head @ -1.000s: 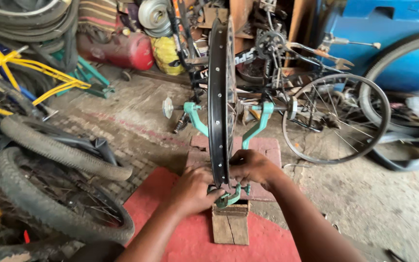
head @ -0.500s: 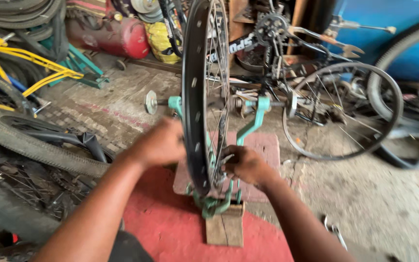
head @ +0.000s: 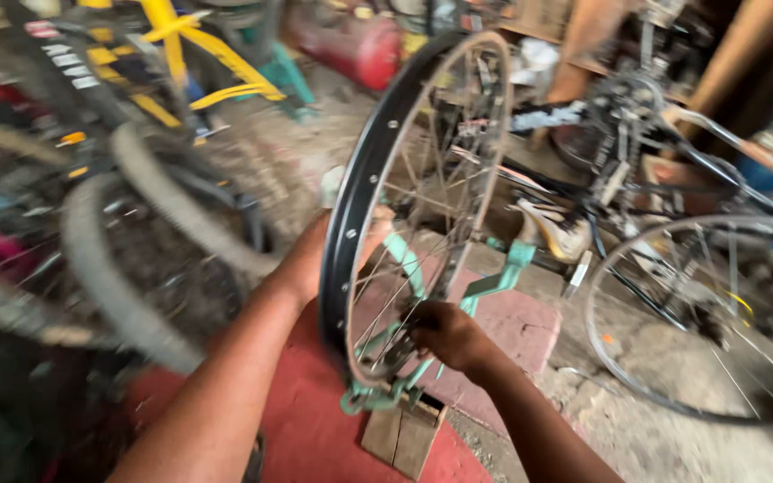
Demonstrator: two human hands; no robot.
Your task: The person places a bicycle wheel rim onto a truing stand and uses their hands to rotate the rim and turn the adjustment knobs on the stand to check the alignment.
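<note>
Standing upright in a green truing stand (head: 485, 286), the black bicycle rim (head: 355, 197) sits above a wooden block (head: 402, 436). Right hand (head: 447, 335) pinches the spokes low inside the rim. Left hand (head: 315, 255) lies against the rim's far side, fingers hidden. A spoked wheel (head: 700, 313) stands well right of the rim.

A yellow bicycle frame (head: 190, 54) lies beyond loose tyres (head: 136, 241).

Small white rectangular stickers (head: 57, 55) run along a dark bicycle tube at the upper left, and a black frame tube (head: 543, 117) at top centre carries a blurred white-lettered decal.
</note>
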